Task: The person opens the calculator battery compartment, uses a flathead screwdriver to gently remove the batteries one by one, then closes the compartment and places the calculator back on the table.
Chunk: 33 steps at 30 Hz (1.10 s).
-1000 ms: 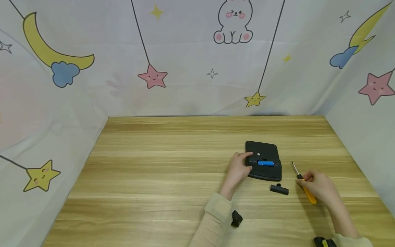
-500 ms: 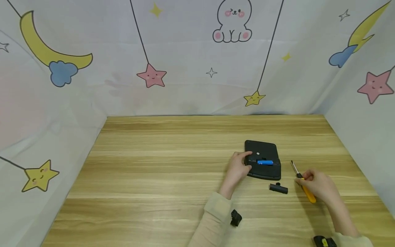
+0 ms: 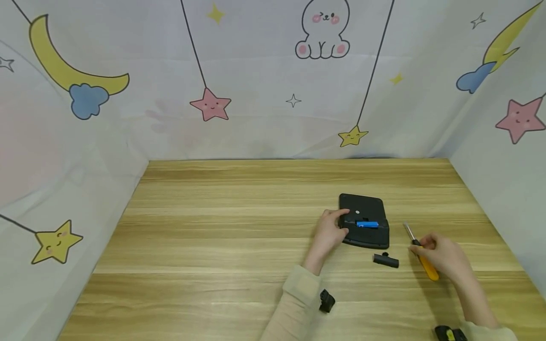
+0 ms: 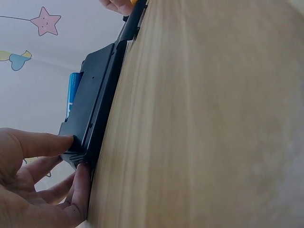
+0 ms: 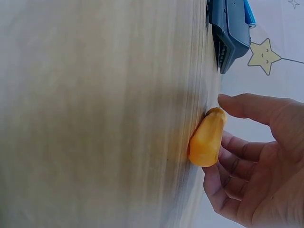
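A black calculator (image 3: 367, 237) lies back side up at the right of the table. In its open battery slot sits a blue battery (image 3: 367, 224). My left hand (image 3: 330, 232) grips the calculator's left edge; in the left wrist view the thumb is on top and fingers are at the side and lower edge. My right hand (image 3: 443, 255) holds a yellow-handled screwdriver (image 3: 430, 270) near its dark collar, thumb and fingers around it. The handle (image 5: 207, 138) is low against the tabletop in the right wrist view. A small black battery cover (image 3: 386, 260) lies between the calculator and the screwdriver.
The wooden table (image 3: 213, 227) has a printed cloth (image 3: 256, 61) behind it and at both sides. A small black device (image 3: 327, 301) shows beside the left forearm, and another black device (image 3: 450, 334) is by the right wrist.
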Each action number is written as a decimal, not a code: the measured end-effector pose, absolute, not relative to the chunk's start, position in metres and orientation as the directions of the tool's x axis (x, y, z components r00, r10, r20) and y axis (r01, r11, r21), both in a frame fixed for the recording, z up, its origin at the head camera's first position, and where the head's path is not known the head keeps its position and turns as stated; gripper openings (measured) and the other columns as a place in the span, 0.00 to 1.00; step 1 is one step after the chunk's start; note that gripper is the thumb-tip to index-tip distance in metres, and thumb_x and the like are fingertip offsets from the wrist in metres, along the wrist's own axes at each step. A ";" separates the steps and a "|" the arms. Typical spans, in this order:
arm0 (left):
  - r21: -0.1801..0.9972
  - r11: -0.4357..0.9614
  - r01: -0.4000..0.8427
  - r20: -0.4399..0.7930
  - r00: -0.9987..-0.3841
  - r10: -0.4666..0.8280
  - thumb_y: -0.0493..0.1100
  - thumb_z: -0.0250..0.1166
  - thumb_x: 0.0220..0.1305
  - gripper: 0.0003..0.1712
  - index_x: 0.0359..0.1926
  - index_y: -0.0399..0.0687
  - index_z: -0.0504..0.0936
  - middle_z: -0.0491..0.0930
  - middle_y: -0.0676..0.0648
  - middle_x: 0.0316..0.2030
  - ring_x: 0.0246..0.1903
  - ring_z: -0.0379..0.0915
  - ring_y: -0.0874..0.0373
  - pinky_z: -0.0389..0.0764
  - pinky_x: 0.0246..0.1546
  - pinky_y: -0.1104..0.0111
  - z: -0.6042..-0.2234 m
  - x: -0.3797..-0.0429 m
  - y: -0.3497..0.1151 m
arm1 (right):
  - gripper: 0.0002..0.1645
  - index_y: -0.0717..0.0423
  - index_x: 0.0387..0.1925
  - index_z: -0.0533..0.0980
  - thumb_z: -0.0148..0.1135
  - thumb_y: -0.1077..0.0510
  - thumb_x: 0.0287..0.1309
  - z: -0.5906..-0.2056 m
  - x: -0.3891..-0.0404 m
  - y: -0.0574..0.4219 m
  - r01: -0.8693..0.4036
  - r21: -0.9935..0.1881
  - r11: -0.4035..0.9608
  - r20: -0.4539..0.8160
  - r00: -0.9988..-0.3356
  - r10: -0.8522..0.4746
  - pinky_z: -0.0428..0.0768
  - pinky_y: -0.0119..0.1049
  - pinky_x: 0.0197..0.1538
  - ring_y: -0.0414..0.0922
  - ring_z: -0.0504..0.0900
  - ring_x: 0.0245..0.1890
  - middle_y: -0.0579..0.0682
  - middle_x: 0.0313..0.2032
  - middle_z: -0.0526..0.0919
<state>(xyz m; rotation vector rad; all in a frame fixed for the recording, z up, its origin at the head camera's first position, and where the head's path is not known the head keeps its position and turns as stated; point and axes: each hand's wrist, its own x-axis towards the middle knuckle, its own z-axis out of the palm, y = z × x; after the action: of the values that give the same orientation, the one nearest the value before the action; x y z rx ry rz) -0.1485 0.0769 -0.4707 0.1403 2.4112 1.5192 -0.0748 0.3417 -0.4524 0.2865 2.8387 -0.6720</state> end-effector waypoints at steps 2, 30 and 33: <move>0.894 0.443 -0.066 -0.185 -0.955 0.232 0.31 0.65 0.56 0.29 0.59 0.56 0.78 0.73 0.47 0.48 0.27 0.62 0.62 0.64 0.26 0.75 -0.471 -0.149 0.077 | 0.30 0.67 0.41 0.75 0.59 0.41 0.61 -0.452 -0.075 0.342 0.239 -0.417 0.877 -0.251 -0.957 0.142 0.68 0.34 0.29 0.46 0.75 0.29 0.56 0.31 0.81; 0.897 0.436 -0.077 -0.194 -0.953 0.231 0.31 0.65 0.56 0.29 0.59 0.56 0.78 0.73 0.47 0.49 0.28 0.62 0.62 0.65 0.26 0.75 -0.469 -0.148 0.077 | 0.27 0.66 0.45 0.76 0.59 0.44 0.63 -0.439 -0.074 0.325 0.171 -0.460 0.871 -0.065 -0.985 0.159 0.72 0.37 0.31 0.50 0.81 0.33 0.62 0.36 0.84; 0.894 0.440 -0.084 -0.200 -0.954 0.224 0.31 0.65 0.56 0.29 0.58 0.57 0.79 0.73 0.48 0.49 0.28 0.63 0.62 0.64 0.25 0.75 -0.469 -0.149 0.078 | 0.26 0.66 0.45 0.76 0.60 0.45 0.62 -0.438 -0.074 0.322 0.147 -0.469 0.871 -0.039 -0.989 0.146 0.73 0.37 0.32 0.49 0.80 0.34 0.61 0.36 0.84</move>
<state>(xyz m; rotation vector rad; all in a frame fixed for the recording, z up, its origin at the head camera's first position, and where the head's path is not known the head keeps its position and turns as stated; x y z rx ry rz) -0.1485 0.0777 -0.4689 0.1203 2.4064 1.5190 -0.0738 0.3217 -0.4381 0.2376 3.0359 -0.7610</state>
